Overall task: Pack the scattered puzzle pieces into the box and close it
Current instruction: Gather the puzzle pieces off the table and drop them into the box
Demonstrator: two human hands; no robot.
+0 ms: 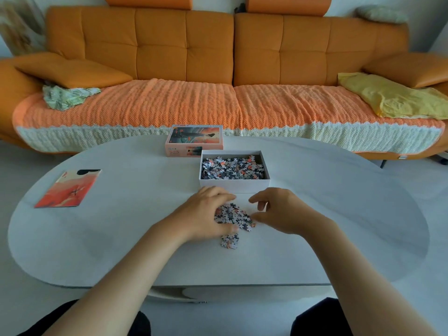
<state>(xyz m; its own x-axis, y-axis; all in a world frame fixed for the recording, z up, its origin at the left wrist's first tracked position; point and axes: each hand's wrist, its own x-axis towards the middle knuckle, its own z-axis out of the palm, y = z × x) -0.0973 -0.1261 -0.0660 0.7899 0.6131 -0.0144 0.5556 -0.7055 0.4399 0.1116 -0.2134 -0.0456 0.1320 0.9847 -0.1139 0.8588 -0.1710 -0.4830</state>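
A small heap of loose puzzle pieces (234, 218) lies on the white table (121, 238) just in front of the open white box (234, 182), which holds many pieces. My left hand (206, 212) cups the heap from its left side, fingers curled over the pieces. My right hand (278, 209) sits at the heap's right edge, fingers bent and thumb low beside the pieces. The box lid (194, 140), printed with the picture, lies behind the box to the left.
A printed picture card (69, 189) lies flat at the table's left. An orange sofa (218, 69) with a knitted cover stands beyond the table's far edge. The table's front edge runs close to my knees.
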